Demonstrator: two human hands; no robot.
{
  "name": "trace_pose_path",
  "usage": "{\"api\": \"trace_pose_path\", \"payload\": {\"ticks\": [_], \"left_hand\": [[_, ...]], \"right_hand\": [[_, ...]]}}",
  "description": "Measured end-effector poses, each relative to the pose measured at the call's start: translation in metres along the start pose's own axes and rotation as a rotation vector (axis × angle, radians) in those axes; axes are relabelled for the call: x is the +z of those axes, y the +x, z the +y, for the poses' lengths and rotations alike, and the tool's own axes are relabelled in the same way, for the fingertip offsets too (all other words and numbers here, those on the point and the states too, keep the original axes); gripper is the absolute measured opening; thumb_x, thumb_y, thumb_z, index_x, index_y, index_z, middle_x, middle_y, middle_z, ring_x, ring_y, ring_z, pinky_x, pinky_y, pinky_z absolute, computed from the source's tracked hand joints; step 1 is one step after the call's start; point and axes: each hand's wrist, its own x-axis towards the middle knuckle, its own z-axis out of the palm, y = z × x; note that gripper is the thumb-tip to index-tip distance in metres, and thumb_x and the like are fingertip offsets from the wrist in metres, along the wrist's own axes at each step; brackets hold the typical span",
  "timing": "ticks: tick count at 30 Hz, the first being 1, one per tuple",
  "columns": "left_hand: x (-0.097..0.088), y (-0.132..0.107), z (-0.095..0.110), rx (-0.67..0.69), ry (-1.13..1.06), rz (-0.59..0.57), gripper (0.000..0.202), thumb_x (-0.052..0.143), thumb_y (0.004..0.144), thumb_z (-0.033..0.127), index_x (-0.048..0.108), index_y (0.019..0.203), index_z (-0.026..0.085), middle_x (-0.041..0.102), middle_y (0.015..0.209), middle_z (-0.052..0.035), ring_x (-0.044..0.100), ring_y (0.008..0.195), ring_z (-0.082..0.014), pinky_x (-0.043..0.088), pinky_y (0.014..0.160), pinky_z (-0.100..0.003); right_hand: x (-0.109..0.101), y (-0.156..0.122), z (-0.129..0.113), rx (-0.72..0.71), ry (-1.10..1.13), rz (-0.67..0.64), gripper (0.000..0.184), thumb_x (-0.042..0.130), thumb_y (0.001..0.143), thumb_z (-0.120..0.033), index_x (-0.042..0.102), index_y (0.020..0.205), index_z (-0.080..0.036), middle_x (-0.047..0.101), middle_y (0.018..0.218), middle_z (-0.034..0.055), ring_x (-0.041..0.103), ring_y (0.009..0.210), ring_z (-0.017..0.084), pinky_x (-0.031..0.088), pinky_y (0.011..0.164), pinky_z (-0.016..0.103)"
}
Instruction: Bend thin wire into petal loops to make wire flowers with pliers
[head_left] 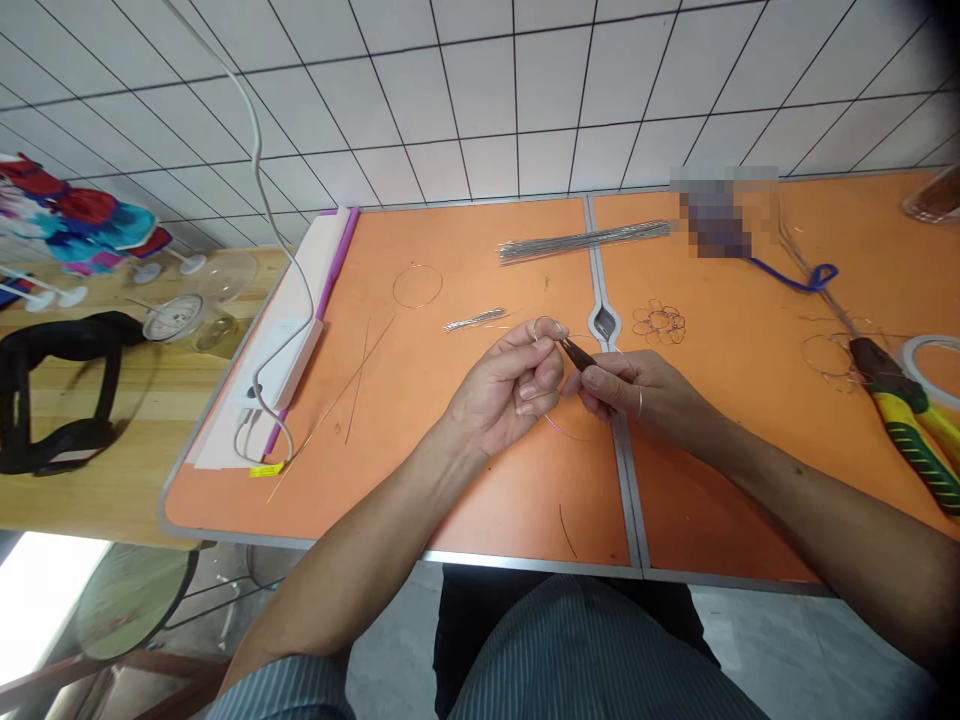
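Note:
My left hand [510, 385] is closed in a pinch on a thin wire bent into a small loop [547, 326], held above the orange table [420, 470]. My right hand [637, 392] is closed round small dark pliers [576, 352], whose tips meet the wire loop just right of my left fingers. Both hands hover near the table's middle seam.
A bundle of straight wires [585, 240] lies at the back. A wire ring [417, 285], short wire pieces [474, 320] and a cluster of joined rings [658, 322] lie nearby. Yellow-green pliers [911, 425] and tape [937, 358] are at right. A white power strip [289, 355] sits left.

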Motion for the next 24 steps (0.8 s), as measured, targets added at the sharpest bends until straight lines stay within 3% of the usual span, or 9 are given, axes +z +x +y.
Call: {"api": "trace_pose_path", "payload": {"ticks": [4, 11, 18, 24], "left_hand": [[0.0018, -0.0005, 0.0007, -0.002, 0.000, 0.031, 0.005, 0.078, 0.098, 0.014, 0.073, 0.097, 0.017, 0.056, 0.060, 0.0051, 0.036, 0.044, -0.0052, 0.028, 0.040, -0.014], [-0.0019, -0.0005, -0.0003, 0.024, -0.011, -0.021, 0.004, 0.078, 0.097, 0.013, 0.075, 0.097, 0.016, 0.059, 0.060, 0.0031, 0.038, 0.046, -0.0061, 0.028, 0.040, -0.014], [-0.0004, 0.0003, -0.0007, 0.009, -0.018, 0.005, 0.004, 0.076, 0.098, 0.013, 0.075, 0.096, 0.016, 0.057, 0.059, 0.0041, 0.036, 0.043, -0.0056, 0.027, 0.039, -0.014], [-0.0021, 0.0004, -0.0012, 0.032, -0.040, -0.018, 0.007, 0.073, 0.099, 0.011, 0.076, 0.095, 0.016, 0.059, 0.059, 0.0026, 0.036, 0.043, -0.0058, 0.029, 0.039, -0.014]], "right_hand": [[0.0030, -0.0010, -0.0012, 0.020, 0.030, 0.010, 0.054, 0.073, 0.103, -0.074, 0.086, 0.096, -0.022, 0.062, 0.073, 0.0002, 0.056, 0.065, 0.014, 0.042, 0.060, 0.029], [0.0053, -0.0020, -0.0057, 0.019, 0.036, 0.015, 0.056, 0.072, 0.103, -0.075, 0.083, 0.091, -0.021, 0.056, 0.068, -0.0012, 0.050, 0.060, 0.012, 0.035, 0.055, 0.029], [0.0057, -0.0012, -0.0026, -0.021, 0.002, 0.039, 0.054, 0.077, 0.100, -0.074, 0.080, 0.086, -0.021, 0.071, 0.081, 0.0031, 0.065, 0.077, 0.017, 0.052, 0.072, 0.030], [0.0065, -0.0011, -0.0053, -0.055, -0.051, 0.057, 0.058, 0.072, 0.102, -0.076, 0.078, 0.084, -0.022, 0.075, 0.086, 0.0055, 0.070, 0.082, 0.020, 0.056, 0.079, 0.033]]}}
